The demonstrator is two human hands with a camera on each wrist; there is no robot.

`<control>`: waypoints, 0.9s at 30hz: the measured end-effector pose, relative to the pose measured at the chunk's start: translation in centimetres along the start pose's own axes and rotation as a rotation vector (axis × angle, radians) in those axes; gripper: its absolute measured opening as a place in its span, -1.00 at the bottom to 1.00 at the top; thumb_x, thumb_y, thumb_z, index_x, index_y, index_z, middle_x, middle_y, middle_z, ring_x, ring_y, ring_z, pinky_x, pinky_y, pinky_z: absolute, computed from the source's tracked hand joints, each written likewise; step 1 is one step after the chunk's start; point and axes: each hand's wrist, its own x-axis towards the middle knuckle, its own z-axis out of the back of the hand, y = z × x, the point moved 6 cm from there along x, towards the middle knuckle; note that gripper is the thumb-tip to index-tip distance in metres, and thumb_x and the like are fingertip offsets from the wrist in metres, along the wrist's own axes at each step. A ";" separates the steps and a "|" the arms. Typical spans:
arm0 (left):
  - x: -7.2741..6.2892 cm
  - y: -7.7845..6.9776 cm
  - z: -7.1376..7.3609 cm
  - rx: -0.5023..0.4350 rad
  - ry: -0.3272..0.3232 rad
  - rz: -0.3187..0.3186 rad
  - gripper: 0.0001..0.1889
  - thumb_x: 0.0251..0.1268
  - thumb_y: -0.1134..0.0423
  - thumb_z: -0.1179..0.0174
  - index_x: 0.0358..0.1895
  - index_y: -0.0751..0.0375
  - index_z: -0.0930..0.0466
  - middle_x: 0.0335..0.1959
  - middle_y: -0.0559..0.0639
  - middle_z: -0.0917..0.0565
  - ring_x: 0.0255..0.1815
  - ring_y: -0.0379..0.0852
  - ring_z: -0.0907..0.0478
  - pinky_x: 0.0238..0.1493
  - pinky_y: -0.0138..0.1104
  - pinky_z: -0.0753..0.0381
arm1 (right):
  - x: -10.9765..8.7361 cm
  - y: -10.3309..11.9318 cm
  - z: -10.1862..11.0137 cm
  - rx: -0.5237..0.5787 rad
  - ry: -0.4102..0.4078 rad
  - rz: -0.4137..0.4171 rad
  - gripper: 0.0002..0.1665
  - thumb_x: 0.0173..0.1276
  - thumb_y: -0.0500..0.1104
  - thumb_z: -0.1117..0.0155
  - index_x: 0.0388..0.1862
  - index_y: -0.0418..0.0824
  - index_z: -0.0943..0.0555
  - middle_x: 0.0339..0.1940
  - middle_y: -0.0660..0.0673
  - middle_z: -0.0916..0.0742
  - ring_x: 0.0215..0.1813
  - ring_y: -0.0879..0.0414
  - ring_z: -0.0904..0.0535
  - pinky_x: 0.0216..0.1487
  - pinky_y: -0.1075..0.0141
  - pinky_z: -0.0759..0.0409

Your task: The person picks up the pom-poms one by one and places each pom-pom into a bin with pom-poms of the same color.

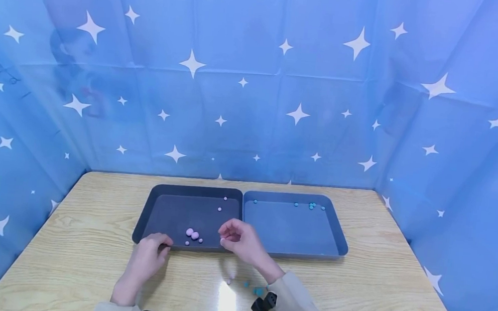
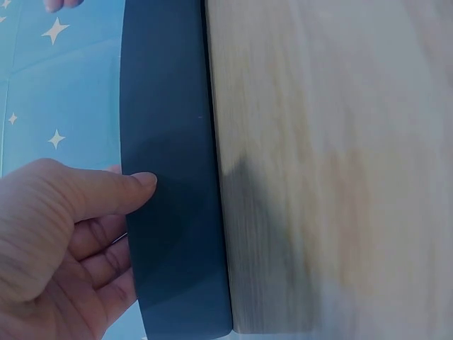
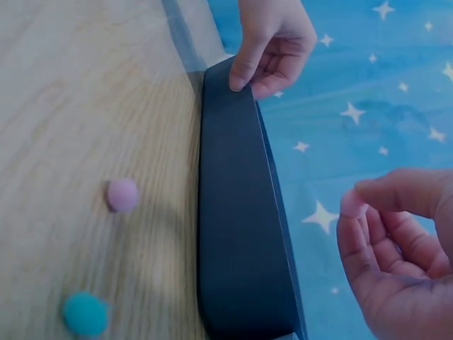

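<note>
My left hand [image 1: 146,261] holds the near left rim of a dark tray [image 1: 176,213]. In the left wrist view its thumb lies on the tray's outer wall [image 2: 173,234], with the other fingers behind the rim. Over the same tray's near right corner, my right hand [image 1: 245,243] pinches a small pink pom-pom [image 3: 352,203] between thumb and index finger. Several pink pom-poms [image 1: 195,235] of two sizes lie inside the dark tray. On the table in front of it are another pink pom-pom [image 3: 122,195] and several teal ones [image 3: 85,314].
A blue tray [image 1: 291,229] stands against the dark tray's right side, with several teal pom-poms [image 1: 311,205] along its far edge. Both trays sit on a wood-grain table [image 1: 376,288]. A blue curtain [image 1: 254,96] with white stars hangs behind and on both sides.
</note>
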 end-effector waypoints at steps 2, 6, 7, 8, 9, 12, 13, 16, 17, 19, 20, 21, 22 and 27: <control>0.0 0.1 -0.1 0.000 0.004 0.002 -0.75 -0.21 0.65 -0.30 -0.50 0.23 -0.61 -0.47 0.01 -0.63 -0.36 0.00 -0.60 -0.31 -0.14 -0.58 | 0.2 0.4 0.1 0.003 -0.003 -0.011 -0.85 0.14 -0.55 -0.19 -0.28 -0.45 -0.52 -0.30 -0.40 -0.63 -0.24 -0.13 -0.57 -0.21 0.35 -0.57; 0.0 0.1 -0.1 -0.001 0.001 0.000 -0.75 -0.21 0.65 -0.30 -0.50 0.23 -0.61 -0.47 0.01 -0.63 -0.36 0.00 -0.60 -0.31 -0.14 -0.58 | 0.6 0.7 0.0 0.018 -0.009 -0.020 -0.85 0.18 -0.52 -0.18 -0.25 -0.44 -0.53 -0.26 -0.42 -0.62 -0.22 -0.14 -0.56 -0.20 0.38 -0.56; 0.0 0.2 -0.1 0.000 -0.003 -0.002 -0.75 -0.22 0.65 -0.30 -0.51 0.23 -0.61 -0.48 0.01 -0.63 -0.37 0.00 -0.60 -0.31 -0.14 -0.58 | 0.8 0.6 -0.1 0.023 -0.010 -0.019 -0.85 0.19 -0.52 -0.18 -0.24 -0.44 -0.53 -0.26 -0.43 -0.61 -0.21 -0.16 -0.56 -0.20 0.38 -0.56; 0.0 0.2 -0.1 0.001 -0.007 -0.003 -0.75 -0.22 0.65 -0.30 -0.51 0.23 -0.61 -0.48 0.01 -0.63 -0.37 -0.01 -0.60 -0.31 -0.14 -0.58 | 0.9 0.6 -0.1 0.030 -0.014 -0.016 -0.85 0.19 -0.52 -0.17 -0.24 -0.45 -0.52 -0.26 -0.44 -0.61 -0.20 -0.17 -0.56 -0.20 0.39 -0.56; 0.0 0.2 -0.1 0.002 -0.010 -0.003 -0.75 -0.23 0.65 -0.30 -0.51 0.23 -0.61 -0.48 0.00 -0.63 -0.37 -0.01 -0.60 -0.32 -0.15 -0.59 | 1.1 0.5 -0.1 0.035 -0.017 -0.017 -0.85 0.19 -0.51 -0.18 -0.24 -0.45 -0.52 -0.25 -0.44 -0.61 -0.20 -0.18 -0.56 -0.20 0.40 -0.55; 0.0 0.2 -0.1 0.006 -0.011 -0.003 -0.75 -0.23 0.65 -0.30 -0.51 0.22 -0.61 -0.48 0.00 -0.63 -0.38 -0.02 -0.60 -0.32 -0.15 -0.58 | 1.6 0.4 -0.3 0.046 -0.037 -0.012 -0.85 0.18 -0.52 -0.17 -0.24 -0.47 -0.52 -0.26 -0.44 -0.62 -0.19 -0.18 -0.56 -0.19 0.39 -0.56; 0.0 0.2 -0.1 0.006 -0.010 -0.001 -0.75 -0.23 0.65 -0.30 -0.51 0.22 -0.61 -0.48 0.00 -0.63 -0.37 -0.02 -0.60 -0.32 -0.15 -0.58 | 1.7 0.4 -0.3 0.047 -0.044 -0.013 -0.85 0.18 -0.52 -0.18 -0.24 -0.47 -0.52 -0.26 -0.45 -0.62 -0.19 -0.18 -0.56 -0.19 0.40 -0.56; 0.0 0.2 -0.1 0.002 -0.003 0.001 -0.75 -0.22 0.65 -0.29 -0.51 0.22 -0.60 -0.48 0.01 -0.63 -0.37 -0.01 -0.60 -0.32 -0.14 -0.58 | 2.1 0.3 -0.5 0.056 -0.067 -0.019 -0.85 0.18 -0.52 -0.18 -0.24 -0.46 -0.53 -0.26 -0.42 -0.63 -0.18 -0.18 -0.57 -0.20 0.43 -0.55; 0.0 0.2 -0.1 0.001 -0.001 0.002 -0.75 -0.22 0.65 -0.29 -0.51 0.23 -0.60 -0.48 0.01 -0.63 -0.37 -0.01 -0.60 -0.32 -0.14 -0.58 | 2.2 0.4 -0.5 0.060 -0.072 -0.022 -0.85 0.19 -0.52 -0.17 -0.24 -0.46 -0.53 -0.26 -0.41 -0.63 -0.17 -0.19 -0.57 -0.20 0.44 -0.55; -0.1 0.3 -0.2 -0.001 0.000 0.004 -0.76 -0.22 0.65 -0.29 -0.51 0.23 -0.60 -0.48 0.01 -0.63 -0.37 -0.01 -0.60 -0.32 -0.15 -0.58 | 2.4 0.2 -0.7 0.071 -0.082 -0.028 -0.85 0.19 -0.52 -0.17 -0.23 -0.47 -0.52 -0.24 -0.43 -0.63 -0.16 -0.21 -0.57 -0.20 0.45 -0.55; -0.1 0.3 -0.2 -0.002 0.000 0.003 -0.76 -0.22 0.65 -0.30 -0.51 0.23 -0.61 -0.48 0.01 -0.63 -0.37 -0.01 -0.60 -0.32 -0.15 -0.59 | 2.6 0.0 -0.7 0.078 -0.089 -0.031 -0.85 0.20 -0.52 -0.17 -0.22 -0.48 -0.52 -0.23 -0.44 -0.62 -0.16 -0.22 -0.57 -0.19 0.43 -0.56; -0.1 0.4 -0.2 -0.002 0.000 0.001 -0.76 -0.22 0.65 -0.30 -0.51 0.23 -0.61 -0.48 0.01 -0.63 -0.37 -0.01 -0.60 -0.32 -0.15 -0.59 | 2.7 -0.2 -0.8 0.084 -0.097 -0.033 -0.85 0.20 -0.52 -0.17 -0.22 -0.48 -0.52 -0.23 -0.44 -0.62 -0.16 -0.23 -0.57 -0.19 0.41 -0.57; -0.1 0.4 -0.2 -0.003 -0.001 0.000 -0.76 -0.22 0.65 -0.30 -0.51 0.24 -0.61 -0.48 0.01 -0.63 -0.37 -0.01 -0.60 -0.32 -0.15 -0.59 | 3.0 -0.7 -0.9 0.083 -0.108 -0.038 -0.84 0.20 -0.52 -0.18 -0.21 -0.48 -0.52 -0.23 -0.43 -0.62 -0.17 -0.20 -0.57 -0.18 0.39 -0.58; -0.1 0.5 -0.2 -0.006 0.000 -0.009 -0.77 -0.22 0.64 -0.30 -0.50 0.25 -0.61 -0.47 0.02 -0.64 -0.37 0.00 -0.60 -0.32 -0.15 -0.59 | 4.7 -3.3 -1.2 0.041 -0.148 -0.053 -0.84 0.19 -0.45 -0.24 -0.22 -0.39 -0.56 -0.28 -0.23 -0.66 -0.23 0.03 -0.58 -0.21 0.39 -0.57</control>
